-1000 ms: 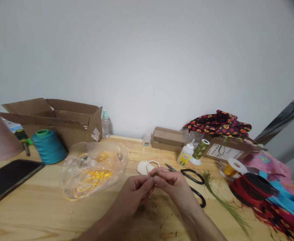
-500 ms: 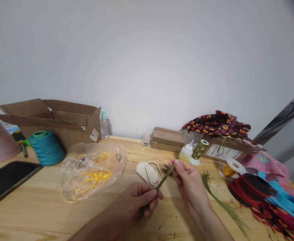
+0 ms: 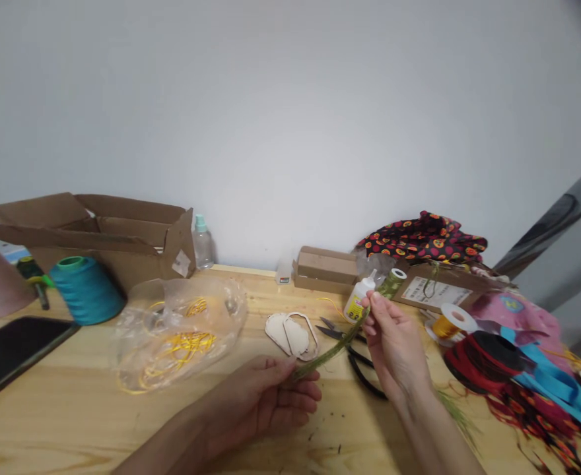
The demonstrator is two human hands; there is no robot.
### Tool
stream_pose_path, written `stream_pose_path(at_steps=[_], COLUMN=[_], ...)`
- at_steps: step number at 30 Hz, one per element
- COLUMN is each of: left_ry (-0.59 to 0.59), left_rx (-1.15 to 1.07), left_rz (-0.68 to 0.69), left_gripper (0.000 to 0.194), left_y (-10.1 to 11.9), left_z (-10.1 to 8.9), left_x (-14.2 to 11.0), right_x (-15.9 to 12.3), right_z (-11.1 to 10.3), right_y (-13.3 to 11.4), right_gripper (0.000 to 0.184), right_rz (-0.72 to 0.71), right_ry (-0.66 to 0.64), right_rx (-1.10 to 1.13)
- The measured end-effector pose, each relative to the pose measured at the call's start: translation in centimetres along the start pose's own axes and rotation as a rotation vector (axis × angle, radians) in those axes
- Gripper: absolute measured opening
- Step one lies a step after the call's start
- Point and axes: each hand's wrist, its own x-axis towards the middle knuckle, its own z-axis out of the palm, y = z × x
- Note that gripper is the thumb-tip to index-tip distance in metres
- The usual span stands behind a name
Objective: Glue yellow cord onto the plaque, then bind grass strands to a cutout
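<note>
A twisted cord of green grass (image 3: 333, 346) runs diagonally across the table between my hands. My right hand (image 3: 394, 343) pinches its upper end between thumb and fingers, close to a white glue bottle (image 3: 357, 300). My left hand (image 3: 263, 402) lies low with loosely curled fingers, and the cord's lower end meets them at the thumb side. Just beyond those fingers lie pale wooden cut-out pieces (image 3: 290, 335). Black-handled scissors (image 3: 354, 353) sit below the cord, partly hidden by my right hand.
A plastic bag of yellow cord (image 3: 176, 333) lies left of my hands. An olive thread spool (image 3: 393, 282) and gold spool (image 3: 446, 326) stand right. Red and blue ribbon rolls (image 3: 488, 359), a teal thread cone (image 3: 86, 290), a cardboard box (image 3: 97, 231) and a black tablet (image 3: 13, 349) surround the work area.
My right hand has moved up and to the right, drawing the green cord out longer. My left hand has shifted slightly left, and more of the scissors shows.
</note>
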Motion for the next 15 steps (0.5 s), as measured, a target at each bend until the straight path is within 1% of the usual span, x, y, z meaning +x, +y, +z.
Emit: stream_pose_path(at_steps=[2, 4, 7, 10, 12, 15], left_ry=[0.001, 0.028, 0.127, 0.227, 0.281, 0.396], left_rx=[0.020, 0.069, 0.148, 0.238, 0.391, 0.794], left_rz=[-0.003, 0.004, 0.056, 0.115, 0.174, 0.332], left_gripper=[0.030, 0.028, 0.027, 0.031, 0.033, 0.031], left_y=[-0.1, -0.3, -0.4, -0.3, -0.2, 0.1], left_z=[-0.1, -0.2, -0.4, -0.8, -1.0, -0.9], left_x=[0.0, 0.1, 0.3, 0.9, 1.1, 1.1], right_x=[-0.1, -0.2, -0.4, -0.6, -0.6, -0.5], right_z=[0.0, 0.1, 0.3, 0.6, 0.6, 0.4], right_y=[0.0, -0.1, -0.3, -0.4, -0.4, -0.4], right_gripper=[0.022, 0.022, 0.022, 0.021, 0.020, 0.020], right_rz=[-0.003, -0.009, -0.024, -0.034, -0.047, -0.086], right_ry=[-0.008, -0.014, -0.019, -0.024, -0.019, -0.013], right_rx=[-0.001, -0.002, -0.011, -0.022, -0.029, -0.056])
